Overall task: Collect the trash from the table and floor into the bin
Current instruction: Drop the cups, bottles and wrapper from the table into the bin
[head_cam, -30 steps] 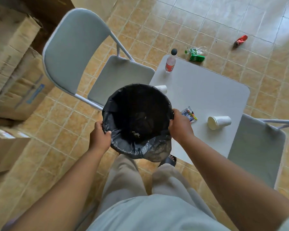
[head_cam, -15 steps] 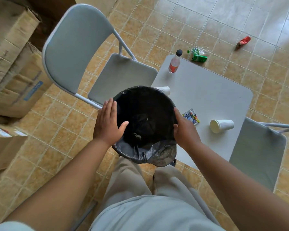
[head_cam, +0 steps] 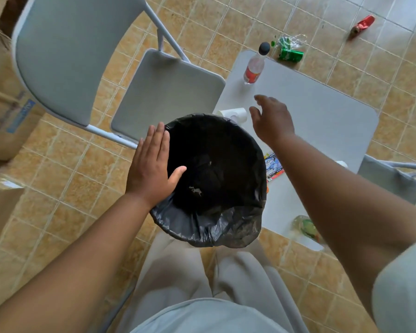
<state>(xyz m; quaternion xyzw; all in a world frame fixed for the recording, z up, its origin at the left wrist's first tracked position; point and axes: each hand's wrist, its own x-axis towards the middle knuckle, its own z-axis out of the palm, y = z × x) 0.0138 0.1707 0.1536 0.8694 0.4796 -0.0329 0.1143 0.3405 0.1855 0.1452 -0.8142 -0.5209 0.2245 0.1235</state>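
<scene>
A bin lined with a black bag [head_cam: 216, 227] stands on the floor between my legs and the white table [head_cam: 322, 111]. My left hand [head_cam: 151, 169] lies flat against the bin's left rim, fingers together, gripping nothing. My right hand [head_cam: 271, 118] hovers open above the table, just right of a tipped white paper cup [head_cam: 235, 114]. On the table stand a plastic bottle [head_cam: 253, 68] with a red label, a snack wrapper [head_cam: 273, 167] beside the bin, and a clear plastic bag [head_cam: 304, 228] near the front edge. A green can [head_cam: 291, 54] and a red can [head_cam: 360, 25] lie on the floor beyond.
A grey folding chair [head_cam: 166, 92] stands left of the table, touching its corner. A second chair [head_cam: 392, 181] sits at the right. Cardboard boxes [head_cam: 7, 116] line the left side. The floor is tan tile.
My right hand has let go of the bin's rim and moved up and forward over the table toward the tipped cup. The left hand stays flat on the rim.
</scene>
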